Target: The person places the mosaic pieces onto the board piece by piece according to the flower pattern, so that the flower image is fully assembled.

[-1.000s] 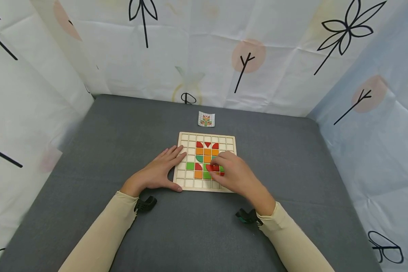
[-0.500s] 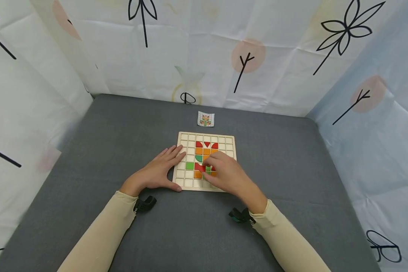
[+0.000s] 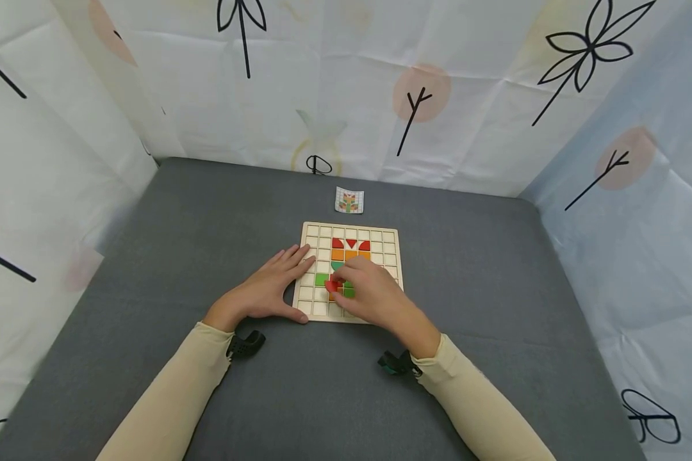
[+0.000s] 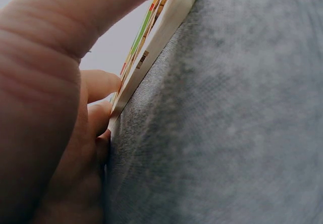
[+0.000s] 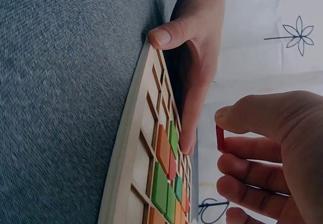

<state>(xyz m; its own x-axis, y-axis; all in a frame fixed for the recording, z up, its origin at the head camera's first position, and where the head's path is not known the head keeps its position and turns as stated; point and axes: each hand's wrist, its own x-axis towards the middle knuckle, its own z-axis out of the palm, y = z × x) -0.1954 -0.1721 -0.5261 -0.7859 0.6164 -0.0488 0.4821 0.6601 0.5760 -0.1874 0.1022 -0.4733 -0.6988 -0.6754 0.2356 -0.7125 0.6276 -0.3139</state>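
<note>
A light wooden grid board (image 3: pixel 320 310) lies on the grey table, several of its squares filled with red, orange and green tiles. My left hand (image 3: pixel 268 288) rests along the board's left side with fingers spread; its thumb touches the near left corner. Over the board's middle, my right hand (image 3: pixel 375 291) pinches a small red tile (image 5: pixel 220 138) between thumb and index finger. The right wrist view shows this tile raised off the board. Part of the board's right half is hidden under the right hand.
A small card (image 3: pixel 349 200) printed with a coloured grid pattern lies beyond the board. Grey cloth (image 3: pixel 219 211) covers the table. White patterned curtains (image 3: pixel 346 96) hang at the back and both sides.
My right hand has moved left across the board with the red tile, from the right of the middle toward the left columns. The left hand stays at the board's edge.
</note>
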